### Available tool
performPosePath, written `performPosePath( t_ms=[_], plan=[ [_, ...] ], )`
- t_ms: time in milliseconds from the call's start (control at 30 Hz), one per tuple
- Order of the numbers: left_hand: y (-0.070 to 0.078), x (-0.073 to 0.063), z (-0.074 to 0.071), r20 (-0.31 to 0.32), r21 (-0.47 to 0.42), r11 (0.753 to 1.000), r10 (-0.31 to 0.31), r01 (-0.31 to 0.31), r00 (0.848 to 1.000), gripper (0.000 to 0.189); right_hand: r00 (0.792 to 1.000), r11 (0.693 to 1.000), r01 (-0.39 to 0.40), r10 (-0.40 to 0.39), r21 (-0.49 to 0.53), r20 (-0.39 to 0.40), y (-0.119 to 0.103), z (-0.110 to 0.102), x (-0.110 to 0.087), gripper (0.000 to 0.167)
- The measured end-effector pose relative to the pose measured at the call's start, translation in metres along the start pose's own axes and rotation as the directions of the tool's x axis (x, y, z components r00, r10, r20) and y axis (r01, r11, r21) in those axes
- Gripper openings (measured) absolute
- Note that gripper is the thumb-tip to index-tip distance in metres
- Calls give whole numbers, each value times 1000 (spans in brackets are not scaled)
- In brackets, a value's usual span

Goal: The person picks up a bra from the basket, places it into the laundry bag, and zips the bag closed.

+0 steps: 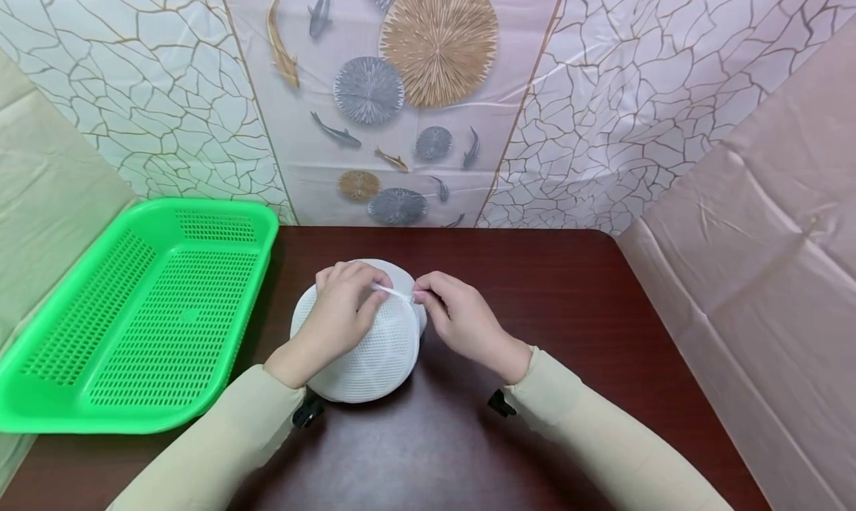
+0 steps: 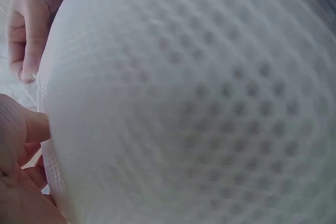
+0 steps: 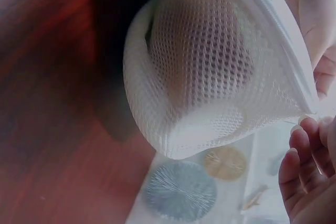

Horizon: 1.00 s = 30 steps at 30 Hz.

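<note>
A white mesh laundry bag (image 1: 374,355), rounded and puffed out, stands on the table in front of me. Along its top edge runs a white zipper (image 1: 396,294). My left hand (image 1: 337,307) reaches over the bag and pinches one end of this edge between thumb and fingers. At the other end my right hand (image 1: 464,321) pinches the zipper's corner with its fingertips. In the right wrist view the mesh side (image 3: 210,61) narrows toward that corner, and a darker shape shows through it. White mesh (image 2: 173,103) fills most of the left wrist view.
To the left, a large green plastic basket (image 1: 120,422) with slotted sides and floor sits on the dark red-brown table (image 1: 535,273). A patterned cloth wall (image 1: 414,169) closes the back, with plain cloth (image 1: 756,273) on the right side.
</note>
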<state>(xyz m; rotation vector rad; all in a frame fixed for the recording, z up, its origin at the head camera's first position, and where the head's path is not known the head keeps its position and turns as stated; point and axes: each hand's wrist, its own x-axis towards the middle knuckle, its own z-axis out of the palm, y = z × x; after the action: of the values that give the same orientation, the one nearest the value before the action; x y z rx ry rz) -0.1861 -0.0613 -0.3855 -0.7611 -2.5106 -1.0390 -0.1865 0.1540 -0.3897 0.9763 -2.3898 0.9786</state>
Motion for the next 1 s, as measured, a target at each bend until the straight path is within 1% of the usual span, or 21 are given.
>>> performPosePath(
  t_ms=[100,333,500,700,767,833,1000],
  plan=[
    [-4,-1,1,5,-10,1000,-22,22,1000,11,1000,1000,-11,11,-9,27,1,4,-2,1],
    [-14,-2,4,-17,-6,998,-56,56,998,12,999,1000,-21,21,-4,44,2,6,-3,4],
    [-16,-2,2,-8,-9,998,-68,68,998,12,998,1000,-25,25,-1,58,2,7,-4,1],
    [-19,0,-2,-17,-22,994,-108,108,994,11,998,999,-32,31,2,58,3,8,-7,2],
    [-21,-1,-1,-12,-22,993,-116,115,993,11,998,999,-33,33,5,61,3,8,-7,6],
    [-23,-1,-1,-11,-22,993,-120,120,993,11,997,999,-33,33,6,63,3,8,-8,7],
    [-30,0,-1,-32,-37,988,-153,152,988,11,997,999,-41,41,4,71,2,8,-9,3]
  ],
)
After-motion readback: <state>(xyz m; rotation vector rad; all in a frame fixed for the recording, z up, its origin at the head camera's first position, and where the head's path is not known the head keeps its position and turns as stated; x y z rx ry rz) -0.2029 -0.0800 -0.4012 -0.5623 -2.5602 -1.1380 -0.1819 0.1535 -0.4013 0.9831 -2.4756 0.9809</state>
